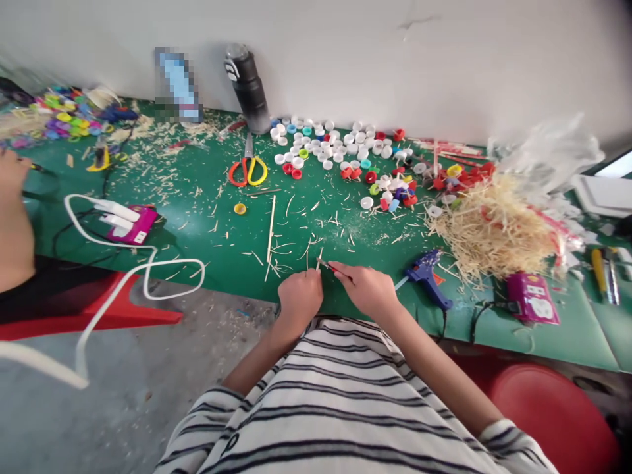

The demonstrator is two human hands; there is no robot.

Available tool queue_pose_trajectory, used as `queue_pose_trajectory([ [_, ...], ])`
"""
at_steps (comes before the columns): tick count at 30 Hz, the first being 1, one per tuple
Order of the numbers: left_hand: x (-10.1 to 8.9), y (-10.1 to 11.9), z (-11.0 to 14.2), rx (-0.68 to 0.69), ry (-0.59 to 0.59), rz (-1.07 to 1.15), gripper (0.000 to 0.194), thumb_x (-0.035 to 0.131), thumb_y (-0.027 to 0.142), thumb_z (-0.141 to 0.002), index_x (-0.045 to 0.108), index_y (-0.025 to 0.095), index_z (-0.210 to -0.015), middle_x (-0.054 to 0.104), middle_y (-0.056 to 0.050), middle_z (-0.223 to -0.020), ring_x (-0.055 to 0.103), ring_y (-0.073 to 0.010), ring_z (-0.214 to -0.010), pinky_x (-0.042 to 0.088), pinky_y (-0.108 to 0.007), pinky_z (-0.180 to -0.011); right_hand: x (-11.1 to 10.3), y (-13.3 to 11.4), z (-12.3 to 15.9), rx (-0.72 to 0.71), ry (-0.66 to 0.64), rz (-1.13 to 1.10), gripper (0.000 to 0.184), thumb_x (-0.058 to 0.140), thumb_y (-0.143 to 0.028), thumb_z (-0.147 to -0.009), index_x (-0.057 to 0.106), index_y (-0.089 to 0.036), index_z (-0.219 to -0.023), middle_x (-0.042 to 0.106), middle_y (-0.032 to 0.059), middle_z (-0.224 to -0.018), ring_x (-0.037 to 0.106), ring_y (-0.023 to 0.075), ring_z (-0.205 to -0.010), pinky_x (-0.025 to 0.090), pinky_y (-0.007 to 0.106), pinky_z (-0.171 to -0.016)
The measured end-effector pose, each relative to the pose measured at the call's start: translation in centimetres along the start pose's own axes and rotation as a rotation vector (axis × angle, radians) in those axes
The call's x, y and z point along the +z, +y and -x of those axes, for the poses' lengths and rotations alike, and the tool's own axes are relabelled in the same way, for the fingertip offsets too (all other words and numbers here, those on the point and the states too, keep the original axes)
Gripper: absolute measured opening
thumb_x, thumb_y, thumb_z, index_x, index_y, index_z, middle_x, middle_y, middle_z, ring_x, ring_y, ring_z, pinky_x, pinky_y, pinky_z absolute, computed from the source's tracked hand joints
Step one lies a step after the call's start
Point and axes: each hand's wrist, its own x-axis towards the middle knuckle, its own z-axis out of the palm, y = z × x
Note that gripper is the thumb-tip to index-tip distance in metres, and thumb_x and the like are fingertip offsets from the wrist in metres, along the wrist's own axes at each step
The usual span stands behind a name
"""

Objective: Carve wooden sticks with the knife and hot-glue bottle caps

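Observation:
At the table's front edge my left hand [301, 295] is closed around a short pale wooden stick [318, 265], only its tip showing. My right hand [369, 289] grips a small knife [324, 264] with a red handle, its blade touching or very near the stick's tip. Thin curled shavings lie on the green table [232, 243] in front of both hands. A longer wooden stick [271, 228] rests a little ahead and left of my left hand. To the right of my right hand lies a blue glue gun [425, 276].
Scissors [248, 164], a yellow cap [239, 209] and a black bottle [249, 89] are farther back. Many bottle caps [345, 141] spread along the wall. Wood strips [498, 227] pile up right. A white cable [148, 263] loops left, near another person's arm [14, 224].

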Motion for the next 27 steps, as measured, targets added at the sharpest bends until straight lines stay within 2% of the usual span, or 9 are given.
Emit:
queue_pose_trajectory([
  [5, 0.2, 0.0, -0.2, -0.024, -0.007, -0.008, 0.055, 0.018, 0.034, -0.105, 0.067, 0.014, -0.093, 0.073, -0.017, -0.085, 0.073, -0.0279, -0.084, 0.045, -0.030, -0.065, 0.6, -1.2, -0.6, -0.018, 0.038, 0.123, 0.044, 0.031, -0.051, -0.105, 0.054, -0.052, -0.142, 0.075, -0.0003, -0.098, 0.070, 0.0198, -0.081, 0.045, 0.028, -0.063],
  [9, 0.4, 0.1, -0.1, -0.044, -0.009, -0.015, 0.055, 0.019, 0.036, -0.105, 0.067, 0.013, -0.094, 0.074, -0.017, -0.086, 0.073, -0.0267, -0.086, 0.046, -0.030, -0.067, 0.9, -1.6, -0.7, -0.015, 0.067, 0.178, 0.046, 0.029, -0.049, -0.106, 0.051, -0.051, -0.145, 0.073, 0.0023, -0.100, 0.069, 0.0192, -0.079, 0.042, 0.028, -0.062],
  [12, 0.3, 0.2, -0.1, -0.065, -0.005, -0.018, 0.053, 0.020, 0.036, -0.105, 0.067, 0.014, -0.094, 0.074, -0.017, -0.086, 0.073, -0.0271, -0.086, 0.045, -0.030, -0.066, 1.0, -1.4, -0.5, -0.031, 0.066, 0.173, 0.047, 0.027, -0.050, -0.106, 0.049, -0.050, -0.148, 0.072, 0.0037, -0.101, 0.068, 0.0187, -0.082, 0.042, 0.027, -0.064],
  [20, 0.1, 0.3, -0.1, -0.058, -0.017, -0.018, 0.053, 0.020, 0.037, -0.105, 0.067, 0.015, -0.092, 0.074, -0.016, -0.085, 0.073, -0.0270, -0.083, 0.044, -0.030, -0.065, 1.3, 0.0, 1.4, -0.007, 0.108, 0.108, 0.045, 0.030, -0.052, -0.105, 0.054, -0.050, -0.143, 0.072, 0.0003, -0.089, 0.066, 0.0164, -0.072, 0.032, 0.026, -0.054],
  [27, 0.2, 0.1, -0.1, -0.035, -0.015, -0.014, 0.055, 0.019, 0.037, -0.105, 0.068, 0.015, -0.091, 0.074, -0.016, -0.085, 0.073, -0.0279, -0.084, 0.045, -0.031, -0.065, 1.5, 0.4, 1.5, -0.002, 0.092, 0.122, 0.046, 0.029, -0.053, -0.105, 0.053, -0.050, -0.145, 0.072, 0.0008, -0.091, 0.066, 0.0163, -0.074, 0.035, 0.025, -0.055],
])
